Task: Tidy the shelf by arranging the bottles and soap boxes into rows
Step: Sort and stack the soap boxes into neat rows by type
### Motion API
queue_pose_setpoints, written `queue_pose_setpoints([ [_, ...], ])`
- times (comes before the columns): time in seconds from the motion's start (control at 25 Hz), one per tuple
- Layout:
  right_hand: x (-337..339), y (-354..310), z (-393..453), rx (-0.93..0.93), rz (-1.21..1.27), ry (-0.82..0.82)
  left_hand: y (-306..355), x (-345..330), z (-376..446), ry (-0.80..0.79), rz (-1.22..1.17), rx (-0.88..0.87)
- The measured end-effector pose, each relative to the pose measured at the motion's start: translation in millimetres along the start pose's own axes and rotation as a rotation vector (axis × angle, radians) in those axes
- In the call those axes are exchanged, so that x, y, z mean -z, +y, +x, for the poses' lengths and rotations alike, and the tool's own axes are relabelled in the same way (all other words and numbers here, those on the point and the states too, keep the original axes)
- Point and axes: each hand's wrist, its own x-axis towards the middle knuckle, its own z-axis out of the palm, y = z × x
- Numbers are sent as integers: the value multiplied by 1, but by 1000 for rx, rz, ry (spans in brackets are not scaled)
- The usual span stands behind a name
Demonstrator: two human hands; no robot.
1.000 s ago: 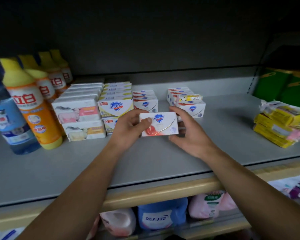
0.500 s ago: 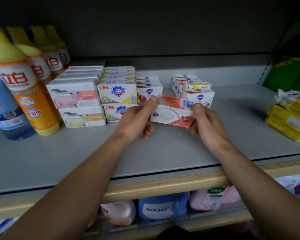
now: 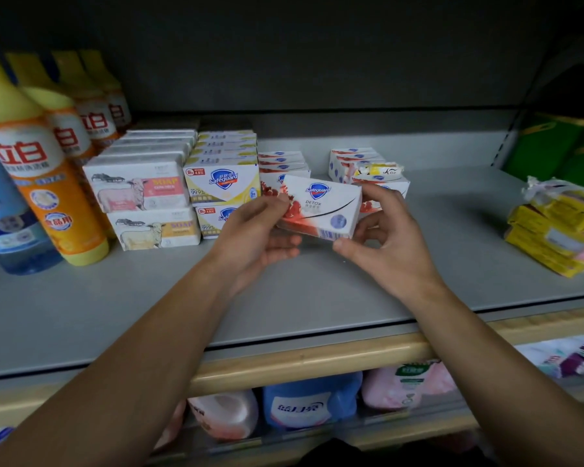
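I hold a white and red Safeguard soap box (image 3: 321, 205) above the grey shelf (image 3: 149, 298), tilted with its front face toward me. My left hand (image 3: 260, 230) pinches its left end and my right hand (image 3: 381, 230) grips its right end between thumb and fingers. Behind it run rows of soap boxes: white sheep-print boxes (image 3: 139, 187), yellow Safeguard boxes (image 3: 221, 176), a red and white row (image 3: 280, 163) partly hidden by the held box, and another red and white stack (image 3: 358, 161). Orange dish-soap bottles (image 3: 41, 170) stand in a row at the left.
A blue bottle (image 3: 4, 227) stands at the far left. A pile of yellow packets (image 3: 560, 227) lies at the right, with green packages (image 3: 553, 146) behind it. Refill pouches (image 3: 307, 399) fill the lower shelf. The shelf's wooden front edge (image 3: 317, 358) runs below my arms.
The box has been turned in my hands from showing its barcode side to showing its front face. The view has moved closer to the shelf.
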Motion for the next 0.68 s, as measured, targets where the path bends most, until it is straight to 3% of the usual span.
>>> queue_pose_setpoints([
  [0.16, -3, -10, 2, -41, 148, -51, 1, 1, 1, -63, -173, -4],
  [0.32, -23, -31, -1, 26, 226, 26, 3, -1, 3, -95, -324, 48],
  [0.56, -49, -44, -15, 580, -396, -30, 11, 7, -1, -313, -602, 197],
  [0.68, -53, -44, -21, 675, -513, 2, 12, 10, -2, -359, -592, 215],
])
